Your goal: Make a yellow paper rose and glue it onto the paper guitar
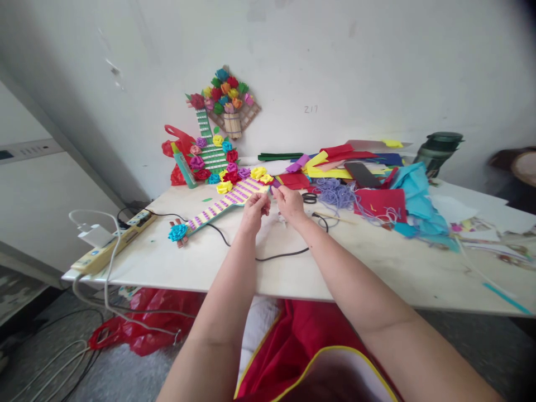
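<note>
My left hand [256,212] is closed, fingers curled in front of the guitar-shaped craft; what it pinches, if anything, is hidden. Close beside it, my right hand [290,205] is closed at the fingertips, where a small purple piece of paper [274,183] shows. Behind both hands lies the guitar-shaped craft [221,207], striped yellow and purple, with yellow paper flowers [225,187] on its body and a blue paper flower [178,231] at its head end. Black-handled scissors [309,198] rest just right of my right hand.
A green striped guitar craft [213,156] leans at the wall beside a glue bottle [184,167]. Purple yarn [335,192], coloured paper [379,204], a phone [362,175] and a dark bottle [439,152] lie or stand right. A power strip [109,243] edges the left; a black cable [285,255] crosses the table.
</note>
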Demonstrator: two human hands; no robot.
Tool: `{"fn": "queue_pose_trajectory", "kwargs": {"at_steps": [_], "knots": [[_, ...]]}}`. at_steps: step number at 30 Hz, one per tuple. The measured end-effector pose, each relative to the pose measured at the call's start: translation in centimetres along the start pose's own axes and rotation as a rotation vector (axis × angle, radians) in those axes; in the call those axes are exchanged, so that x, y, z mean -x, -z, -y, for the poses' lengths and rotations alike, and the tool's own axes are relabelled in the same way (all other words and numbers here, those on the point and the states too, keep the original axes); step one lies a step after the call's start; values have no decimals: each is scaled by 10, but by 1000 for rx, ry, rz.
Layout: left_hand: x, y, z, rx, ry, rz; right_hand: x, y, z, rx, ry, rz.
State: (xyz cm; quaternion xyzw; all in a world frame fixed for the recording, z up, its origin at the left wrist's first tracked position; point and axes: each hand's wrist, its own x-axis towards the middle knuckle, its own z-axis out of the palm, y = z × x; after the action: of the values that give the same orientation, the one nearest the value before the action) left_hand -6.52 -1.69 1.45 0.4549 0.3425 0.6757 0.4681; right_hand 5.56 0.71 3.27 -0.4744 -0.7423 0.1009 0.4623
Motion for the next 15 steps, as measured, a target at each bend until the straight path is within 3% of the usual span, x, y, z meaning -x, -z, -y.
{"fn": "queue_pose_trajectory", "kwargs": {"at_steps": [3,9,15], "knots": [[0,-1,0,-29,91,12,-1,-2,-4,-177,18,-17],[-2,-2,3,-7,214,193,0,-10,-1,-495,43,32],[-2,-2,2,69,206,159,2,-10,-2,-412,106,162]]}}
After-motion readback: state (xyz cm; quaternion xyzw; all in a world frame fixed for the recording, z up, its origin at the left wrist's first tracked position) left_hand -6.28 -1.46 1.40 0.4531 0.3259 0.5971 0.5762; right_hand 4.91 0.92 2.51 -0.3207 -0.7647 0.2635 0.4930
